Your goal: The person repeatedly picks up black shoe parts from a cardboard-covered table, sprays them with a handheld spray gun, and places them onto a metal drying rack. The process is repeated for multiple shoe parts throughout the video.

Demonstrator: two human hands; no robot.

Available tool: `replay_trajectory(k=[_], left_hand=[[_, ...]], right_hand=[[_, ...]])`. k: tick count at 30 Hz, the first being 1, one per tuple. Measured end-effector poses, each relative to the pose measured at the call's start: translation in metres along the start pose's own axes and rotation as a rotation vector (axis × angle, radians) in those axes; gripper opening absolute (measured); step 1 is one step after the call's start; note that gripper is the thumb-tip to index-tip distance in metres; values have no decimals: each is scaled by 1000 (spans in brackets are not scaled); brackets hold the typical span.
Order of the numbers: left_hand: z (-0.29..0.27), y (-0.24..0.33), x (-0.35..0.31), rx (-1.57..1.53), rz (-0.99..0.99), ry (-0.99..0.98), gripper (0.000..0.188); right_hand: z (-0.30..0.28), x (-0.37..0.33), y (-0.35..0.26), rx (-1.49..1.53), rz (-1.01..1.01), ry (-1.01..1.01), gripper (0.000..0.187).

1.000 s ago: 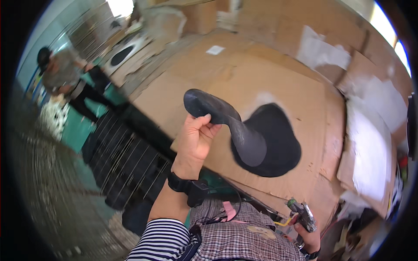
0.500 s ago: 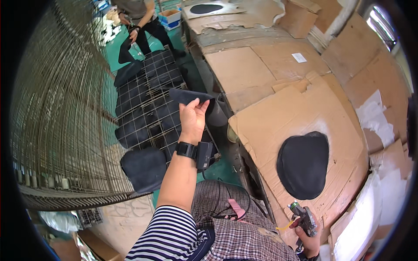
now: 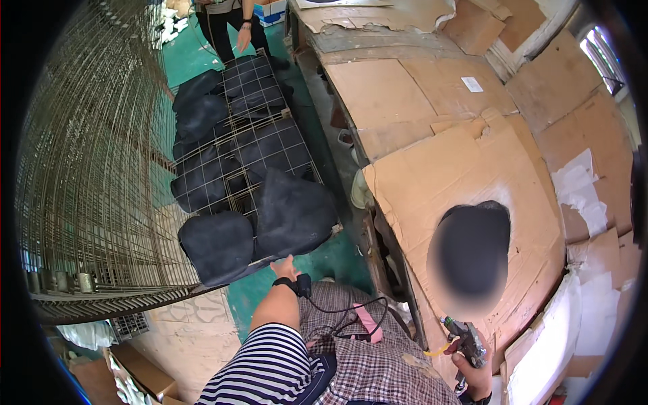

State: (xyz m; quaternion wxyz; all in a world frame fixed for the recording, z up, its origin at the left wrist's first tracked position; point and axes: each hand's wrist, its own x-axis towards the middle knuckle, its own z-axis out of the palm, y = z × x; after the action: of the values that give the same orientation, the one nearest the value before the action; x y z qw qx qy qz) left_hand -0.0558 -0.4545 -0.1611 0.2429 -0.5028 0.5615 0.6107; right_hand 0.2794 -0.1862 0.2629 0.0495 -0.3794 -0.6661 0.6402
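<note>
My left hand (image 3: 286, 268) is at the near edge of a black, soft-looking sheet piece (image 3: 293, 212), fingers stretched out and touching or just beside that edge. The piece lies on a wire rack (image 3: 236, 125). To its left rests another rounded black piece (image 3: 216, 246). In my right hand (image 3: 479, 372) is a metal spray gun (image 3: 467, 343), with a yellow hose at its side. Just beyond the gun's nozzle, a black oval piece (image 3: 472, 250) lies on the cardboard-covered table (image 3: 398, 175); its lower part looks blurred.
Several more black pieces (image 3: 202, 118) cover the rack's far part. A stack of wire racks (image 3: 101, 155) rises on the left. Another person (image 3: 233, 27) stands at the far end. Cardboard sheets (image 3: 574, 108) line the right wall. A dark cable (image 3: 351, 307) loops beside my apron.
My left hand has come down and nearer to me; the black piece it held up now lies spread on the rack. The other person's hand has lowered. My right hand still holds the spray gun.
</note>
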Motion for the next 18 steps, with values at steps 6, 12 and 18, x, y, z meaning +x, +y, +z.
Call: replay_trajectory(k=[6, 12, 18], left_hand=[[28, 15, -5, 185, 65, -11, 92], [116, 83, -102, 258, 444, -365, 74], [208, 75, -209, 357, 581, -613, 71]], right_hand=[[-10, -36, 14, 99, -50, 175, 63], [-34, -86, 14, 184, -129, 544, 59], [-37, -136, 24, 257, -96, 797, 55]])
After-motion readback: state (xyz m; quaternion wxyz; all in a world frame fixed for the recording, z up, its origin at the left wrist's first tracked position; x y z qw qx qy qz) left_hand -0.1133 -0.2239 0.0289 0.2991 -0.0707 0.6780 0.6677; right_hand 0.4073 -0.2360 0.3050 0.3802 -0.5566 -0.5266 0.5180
